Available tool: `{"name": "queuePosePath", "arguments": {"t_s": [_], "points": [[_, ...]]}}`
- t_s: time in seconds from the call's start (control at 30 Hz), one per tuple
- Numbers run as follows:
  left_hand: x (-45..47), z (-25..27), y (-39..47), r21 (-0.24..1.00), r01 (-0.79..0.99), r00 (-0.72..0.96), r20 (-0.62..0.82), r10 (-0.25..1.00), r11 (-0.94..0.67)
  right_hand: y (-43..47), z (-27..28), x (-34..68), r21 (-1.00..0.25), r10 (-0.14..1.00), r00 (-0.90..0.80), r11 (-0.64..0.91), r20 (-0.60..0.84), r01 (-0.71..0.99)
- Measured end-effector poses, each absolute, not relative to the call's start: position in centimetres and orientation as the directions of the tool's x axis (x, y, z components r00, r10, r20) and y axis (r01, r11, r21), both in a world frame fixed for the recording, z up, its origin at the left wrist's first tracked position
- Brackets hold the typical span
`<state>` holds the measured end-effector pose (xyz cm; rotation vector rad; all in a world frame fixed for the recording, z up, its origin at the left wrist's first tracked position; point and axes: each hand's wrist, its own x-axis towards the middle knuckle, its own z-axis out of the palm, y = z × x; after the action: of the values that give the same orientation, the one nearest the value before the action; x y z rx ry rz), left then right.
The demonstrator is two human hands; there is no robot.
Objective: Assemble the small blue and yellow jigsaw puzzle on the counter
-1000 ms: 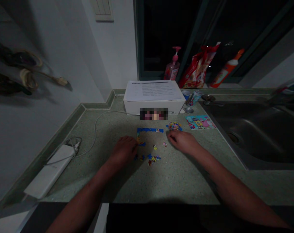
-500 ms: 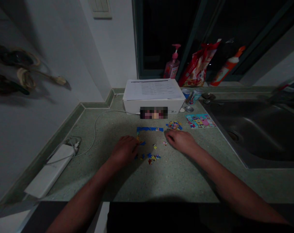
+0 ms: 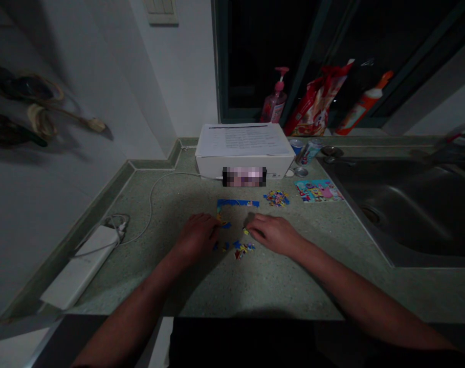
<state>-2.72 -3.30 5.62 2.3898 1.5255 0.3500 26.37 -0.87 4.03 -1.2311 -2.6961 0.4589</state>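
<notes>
A partly joined jigsaw puzzle (image 3: 238, 203) lies on the counter, its blue top strip and a left strip forming a corner. My left hand (image 3: 197, 232) is curled at the lower end of that left strip, fingertips closed on a blue and yellow puzzle piece (image 3: 225, 225). My right hand (image 3: 274, 232) reaches in from the right, thumb and finger pinched at a small yellow puzzle piece (image 3: 246, 231). Nearer to me lie several loose puzzle pieces (image 3: 243, 249), blue, yellow and red. A heaped pile of pieces (image 3: 277, 198) sits beyond my right hand.
A white box (image 3: 243, 148) with a printed sheet stands at the back, a phone (image 3: 244, 177) leaning on it. The colourful picture card (image 3: 319, 191) lies beside the sink (image 3: 416, 204). On the left, a white power strip (image 3: 81, 266) trails a cable.
My right hand has moved left and slightly towards me, from beside the pile to the yellow puzzle piece. The small pinkish piece is now out of sight. My left hand stays in place.
</notes>
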Motion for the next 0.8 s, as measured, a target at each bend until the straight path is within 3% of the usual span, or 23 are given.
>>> {"name": "queuePosePath", "arguments": {"t_s": [0.2,0.4,0.8], "points": [[-2.1,5.6,-4.0,0.368,0.782,0.532,0.026,0.846,-0.503,-1.3,4.2,26.1,-0.381,0.740,-0.672,0.633,0.040,0.675],[-2.1,5.2,-3.9,0.361,0.775,0.551,0.016,0.834,-0.519,-2.9,4.0,24.2,-0.404,0.683,-0.728,0.682,0.055,0.609],[-1.9,5.9,-4.1,0.369,0.768,0.556,0.021,0.831,-0.523,-3.3,3.5,23.0,-0.462,0.737,-0.676,0.598,-0.004,0.655]]}}
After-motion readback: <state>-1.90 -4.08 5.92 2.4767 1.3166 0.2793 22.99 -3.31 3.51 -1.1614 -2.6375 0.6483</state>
